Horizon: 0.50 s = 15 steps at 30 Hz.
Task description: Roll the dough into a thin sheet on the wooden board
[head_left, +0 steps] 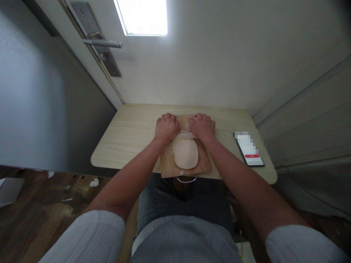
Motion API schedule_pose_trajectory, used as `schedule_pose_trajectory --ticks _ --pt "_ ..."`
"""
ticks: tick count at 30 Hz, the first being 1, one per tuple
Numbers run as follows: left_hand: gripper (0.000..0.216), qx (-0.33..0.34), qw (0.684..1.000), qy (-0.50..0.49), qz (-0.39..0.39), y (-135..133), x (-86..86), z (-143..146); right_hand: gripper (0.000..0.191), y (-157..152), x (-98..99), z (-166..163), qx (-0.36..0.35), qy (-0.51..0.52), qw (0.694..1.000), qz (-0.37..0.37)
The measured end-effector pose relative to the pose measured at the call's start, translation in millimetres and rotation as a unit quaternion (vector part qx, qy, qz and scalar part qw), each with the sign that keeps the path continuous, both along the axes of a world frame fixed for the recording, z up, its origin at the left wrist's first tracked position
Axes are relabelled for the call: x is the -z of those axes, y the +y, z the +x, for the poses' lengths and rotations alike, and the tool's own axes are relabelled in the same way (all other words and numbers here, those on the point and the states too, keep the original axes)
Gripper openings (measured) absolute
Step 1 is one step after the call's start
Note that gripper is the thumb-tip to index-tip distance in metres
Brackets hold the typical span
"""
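Observation:
A flat, pale round of dough lies on a wooden cutting board, close to the table's front edge. Across the dough's far end runs a light rolling pin, mostly covered by my hands. My left hand is curled over its left end and my right hand over its right end. Both hands have bent fingers, knuckles up; the palms are hidden. Whitish flour or dough bits cling to the board beside the dough.
The light wood table stands against a white door with a metal handle. On the right of the table lies a smartphone. A metal loop hangs under the board's near edge. Crumpled white paper lies on the floor.

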<state>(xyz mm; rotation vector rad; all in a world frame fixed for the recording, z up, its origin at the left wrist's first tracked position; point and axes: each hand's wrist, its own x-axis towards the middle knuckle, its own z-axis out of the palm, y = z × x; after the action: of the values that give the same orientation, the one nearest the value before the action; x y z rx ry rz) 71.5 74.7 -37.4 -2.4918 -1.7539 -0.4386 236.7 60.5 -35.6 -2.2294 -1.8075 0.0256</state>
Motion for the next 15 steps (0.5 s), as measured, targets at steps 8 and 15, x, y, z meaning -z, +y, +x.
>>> schedule_pose_trajectory --ticks 8,15 --pt "0.040 -0.013 1.000 -0.003 -0.014 -8 1.7 -1 0.048 -11 -3.2 -2 -0.004 -0.009 1.000 -0.006" --pt "0.039 -0.017 1.000 -0.007 -0.014 -15 2.9 -2 0.045 -19 -1.2 -3 0.001 -0.012 1.000 -0.007"
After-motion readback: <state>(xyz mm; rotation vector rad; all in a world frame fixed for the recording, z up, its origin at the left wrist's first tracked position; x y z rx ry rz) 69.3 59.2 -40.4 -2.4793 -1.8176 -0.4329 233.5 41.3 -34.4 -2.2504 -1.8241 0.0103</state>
